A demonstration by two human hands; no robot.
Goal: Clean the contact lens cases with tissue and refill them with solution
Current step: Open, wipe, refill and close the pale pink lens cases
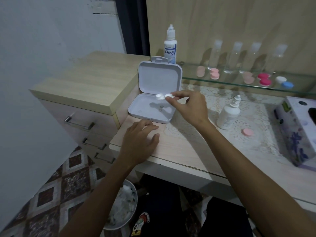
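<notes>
Pinched between thumb and fingertips, the white lens case [163, 97] hangs from the right hand [189, 106] over the open white box [152, 109], whose lid stands upright behind its tray; the grip is light and takes only one end of the twin-cup case, so the case could tip or slip and drop into the tray, or bounce off the surface [177, 147] toward the bin [122, 209] on the floor below. The left hand [139, 139] rests flat with fingers relaxed on the surface just in front of the box and holds nothing, so nothing steadies the box if the case knocks it. The tray looks nearly bare, with only two small dark spots I cannot identify. A small white bottle [228, 115] stands just to the right of the right wrist and could be toppled by a careless swing. A larger solution bottle [170, 45] stands behind the box lid. The tissue box [297, 132] sits at the far right, well apart, with a pink cap [248, 132] lying between it and the small bottle. Whether the case holds any liquid cannot be seen
</notes>
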